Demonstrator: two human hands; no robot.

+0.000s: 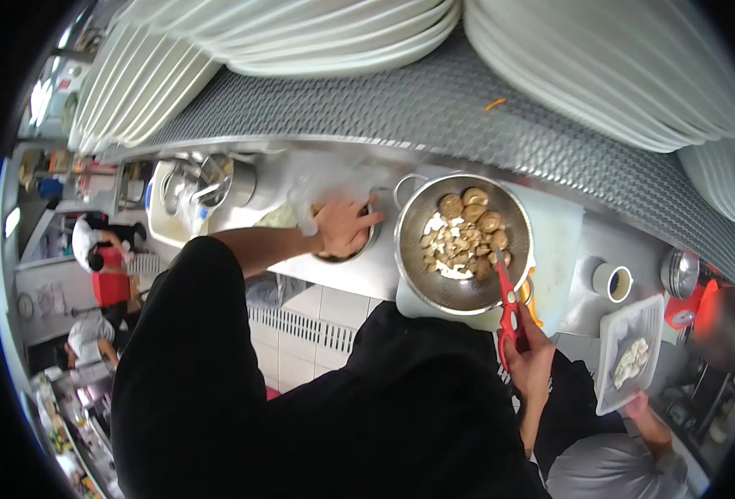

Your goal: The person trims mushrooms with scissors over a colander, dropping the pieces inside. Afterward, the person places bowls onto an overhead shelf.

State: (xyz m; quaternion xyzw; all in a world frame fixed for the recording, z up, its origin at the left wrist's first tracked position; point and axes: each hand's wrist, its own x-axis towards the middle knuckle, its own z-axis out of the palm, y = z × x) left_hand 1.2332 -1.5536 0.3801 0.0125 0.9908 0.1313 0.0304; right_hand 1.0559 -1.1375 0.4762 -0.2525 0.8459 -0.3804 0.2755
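My right hand (531,359) is wrapped round the handles of red kitchen scissors (509,309), whose tips point down into a large metal bowl (434,289). In that bowl are whole brown mushrooms (488,220), chopped brown pieces and small white pieces (452,270). My left hand (344,230) reaches over a smaller round bowl (337,259), its fingers spread at the opening. What lies under the palm is hidden. Behind this hand is a blurred clear plastic bag (322,187).
Plates (342,41) are stacked on a shelf along the far side. A cutting board (563,241) lies under the large bowl. To the right are a cup with dark liquid (612,283) and a white basket (607,391), held by a co-worker's hand (636,405). Metal pots (239,181) stand left.
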